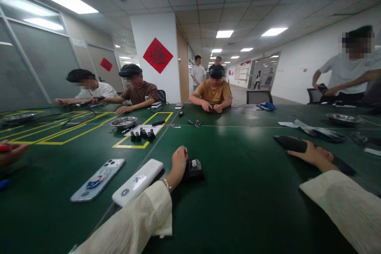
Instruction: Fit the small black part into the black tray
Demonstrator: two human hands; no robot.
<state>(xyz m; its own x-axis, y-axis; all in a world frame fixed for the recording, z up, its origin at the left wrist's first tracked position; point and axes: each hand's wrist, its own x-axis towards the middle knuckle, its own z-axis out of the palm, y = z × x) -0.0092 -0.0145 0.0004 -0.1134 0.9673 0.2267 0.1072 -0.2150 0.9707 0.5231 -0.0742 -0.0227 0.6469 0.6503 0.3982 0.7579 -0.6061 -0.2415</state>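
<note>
My left hand (179, 163) is closed at the middle of the table, its fingertips mostly hidden. Right beside it sits a small black box-like object (195, 172) with a greyish, glossy top and a small pale label. Whether the hand touches it, or has something small in its fingers, I cannot make out. Over to the right, my right hand (314, 154) grips a long black object (290, 143) that looks like a soft case, lying on the table. Left of my left forearm lie a white power bank-like device (138, 182) and a phone in a clear case (98, 180).
The green table (238, 198) bears several black cylindrical parts (143, 135) on white paper, metal bowls (123, 122) (345, 119), a screwdriver (193, 124) and gloves (318, 131). Co-workers (216, 93) sit opposite; another person (351, 71) stands right. Someone's hand (13, 154) shows at left.
</note>
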